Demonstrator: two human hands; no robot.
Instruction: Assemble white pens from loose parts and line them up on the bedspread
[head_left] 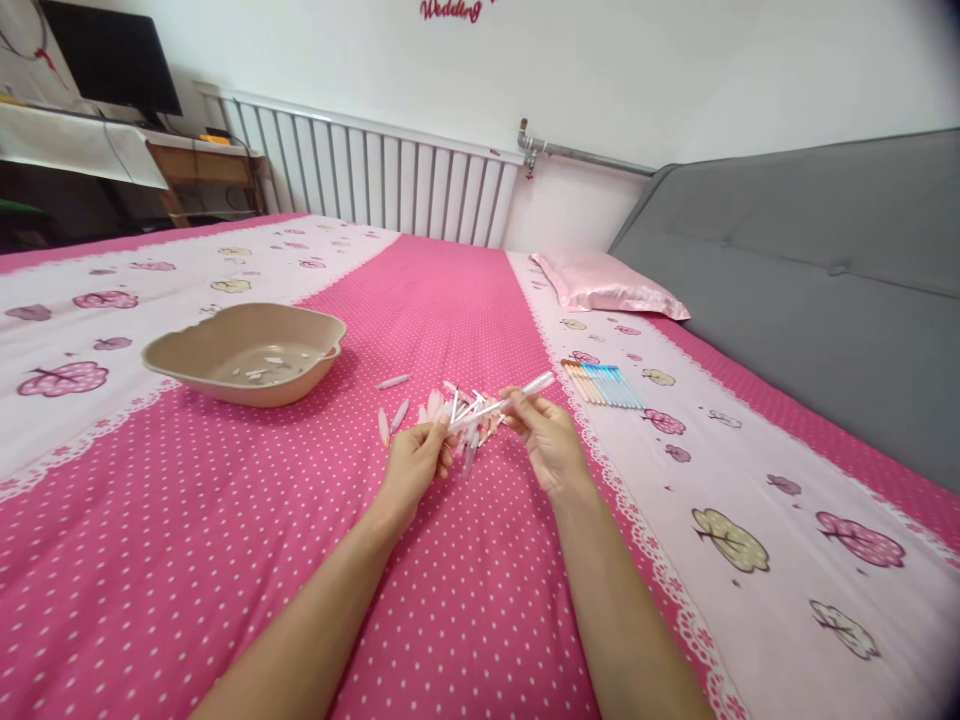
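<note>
My left hand [420, 455] is closed, thumb against fingers, on the lower end of a slim whitish pen part. My right hand [547, 435] pinches a translucent pen barrel [538, 383], whose end points up to the right. The two pieces line up between my hands; whether they are joined I cannot tell. Below and behind the fingers lies a pile of pale pink and white pen parts [471, 455], partly hidden by my hands. A few loose pinkish pieces [393, 381] rest left of the pile. Right of my right hand, several orange and blue pens [602, 385] lie side by side.
A beige plastic basin [300, 385] with small white pieces inside stands on the bed to the left. The pink patterned bedsheet [442, 290] is the work surface. A pink pillow [607, 285] and grey headboard [810, 240] are at right; a radiator [375, 170] stands behind.
</note>
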